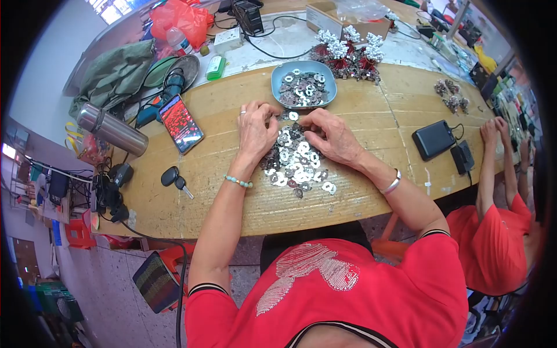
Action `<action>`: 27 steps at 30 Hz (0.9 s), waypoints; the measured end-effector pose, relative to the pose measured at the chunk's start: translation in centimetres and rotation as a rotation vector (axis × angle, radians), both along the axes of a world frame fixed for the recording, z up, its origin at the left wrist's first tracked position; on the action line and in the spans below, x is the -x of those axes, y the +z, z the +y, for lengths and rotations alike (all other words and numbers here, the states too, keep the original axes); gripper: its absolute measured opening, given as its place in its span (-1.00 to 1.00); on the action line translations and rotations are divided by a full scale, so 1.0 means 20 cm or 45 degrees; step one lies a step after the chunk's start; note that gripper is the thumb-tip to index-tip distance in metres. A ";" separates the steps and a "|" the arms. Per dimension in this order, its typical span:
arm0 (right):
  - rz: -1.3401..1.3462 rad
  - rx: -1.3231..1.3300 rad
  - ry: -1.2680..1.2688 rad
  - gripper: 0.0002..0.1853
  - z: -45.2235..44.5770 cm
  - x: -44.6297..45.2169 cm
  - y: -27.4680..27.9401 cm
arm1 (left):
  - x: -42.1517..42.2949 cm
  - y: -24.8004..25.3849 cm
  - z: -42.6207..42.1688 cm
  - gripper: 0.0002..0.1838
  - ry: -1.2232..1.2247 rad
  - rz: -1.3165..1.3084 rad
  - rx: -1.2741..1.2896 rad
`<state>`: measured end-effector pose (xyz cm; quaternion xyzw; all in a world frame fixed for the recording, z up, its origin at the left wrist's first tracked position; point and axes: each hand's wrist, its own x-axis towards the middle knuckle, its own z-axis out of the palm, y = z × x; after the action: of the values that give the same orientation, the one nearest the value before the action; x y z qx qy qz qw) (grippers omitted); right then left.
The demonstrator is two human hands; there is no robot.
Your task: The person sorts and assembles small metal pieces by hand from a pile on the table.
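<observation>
Small flat metal pieces with holes [299, 162], some bright and some dark, lie in a loose pile between my two hands. My left hand [257, 129] rests at the pile's left edge, its fingers curled together. On the other side, my right hand [335, 137] reaches in with bent fingers pressed close at the far end of the pile. Whatever the fingertips hold is too small or hidden to make out. Just beyond them stands a light blue bowl [333, 95] with more of the same pieces inside.
Left of my hands are a lit phone [181, 123], a steel flask [113, 129] and keys [184, 187]. Bundles of white-tipped wired parts [351, 52] stand beyond the bowl. A black power pack [433, 140] lies at right, near another person's hands [493, 129].
</observation>
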<state>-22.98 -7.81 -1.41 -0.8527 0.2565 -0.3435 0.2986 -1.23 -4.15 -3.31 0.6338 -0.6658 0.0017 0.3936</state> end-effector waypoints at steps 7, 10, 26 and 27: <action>0.030 0.078 0.016 -0.84 0.00 0.00 -0.01 | 0.01 0.05 0.04 -0.86 -0.092 0.125 0.015; 0.043 0.042 -0.012 -0.88 -0.01 0.00 -0.01 | 0.02 0.05 0.05 -0.87 -0.111 0.192 0.027; -0.247 -0.696 0.071 -0.86 -0.07 0.03 0.00 | 0.09 0.10 0.08 -0.89 -0.244 -0.055 0.087; -0.251 -0.706 0.079 -0.86 -0.07 0.03 0.00 | 0.09 0.10 0.08 -0.89 -0.260 -0.060 0.078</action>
<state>-23.66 -9.14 -1.41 -0.7085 0.2841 -0.3320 0.5541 -2.94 -2.46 -1.28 0.5501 -0.7356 -0.0034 0.3952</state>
